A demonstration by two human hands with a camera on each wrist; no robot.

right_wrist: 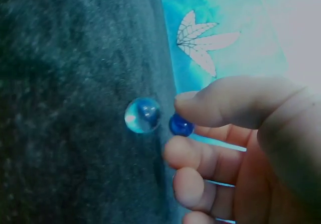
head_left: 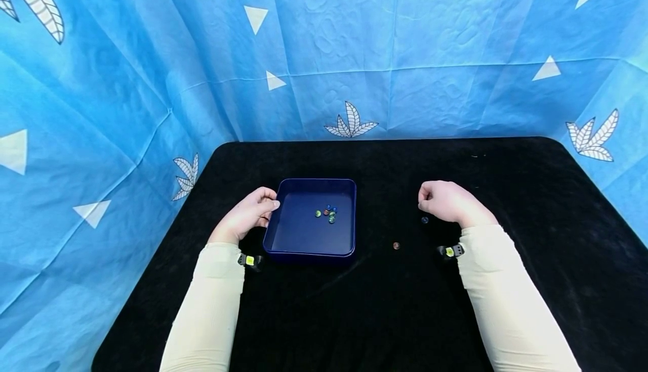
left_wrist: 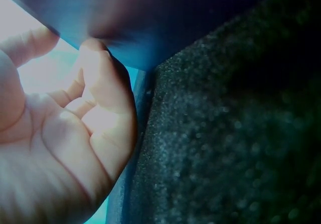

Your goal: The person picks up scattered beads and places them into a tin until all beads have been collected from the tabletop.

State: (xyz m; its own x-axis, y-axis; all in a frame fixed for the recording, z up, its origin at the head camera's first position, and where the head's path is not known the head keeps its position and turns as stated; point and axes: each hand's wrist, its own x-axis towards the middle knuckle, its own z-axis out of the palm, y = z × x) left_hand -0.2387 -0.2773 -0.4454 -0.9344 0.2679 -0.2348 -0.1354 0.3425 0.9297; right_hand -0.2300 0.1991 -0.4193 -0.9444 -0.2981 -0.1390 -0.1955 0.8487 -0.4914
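A dark blue square tray (head_left: 310, 245) lies on the black-covered table, with several glass marbles (head_left: 326, 212) grouped on its floor, right of its middle. At its left wall, my left hand (head_left: 248, 214) grips the rim, thumb at the edge; in the left wrist view the fingers touch the wall's outside. To the right of the tray, my right hand (head_left: 450, 202) pinches a small dark blue marble (right_wrist: 181, 125) between thumb and index finger. Just beside that hand, a clear marble with blue inside (right_wrist: 142, 115) rests on the cloth. A reddish-brown marble (head_left: 396, 245) lies between tray and right hand.
Black cloth (head_left: 364, 316) covers the table. Behind and to the left hangs a blue curtain (head_left: 430, 51) with white leaf and triangle prints, close to the table's far edge. Each wrist wears a small camera.
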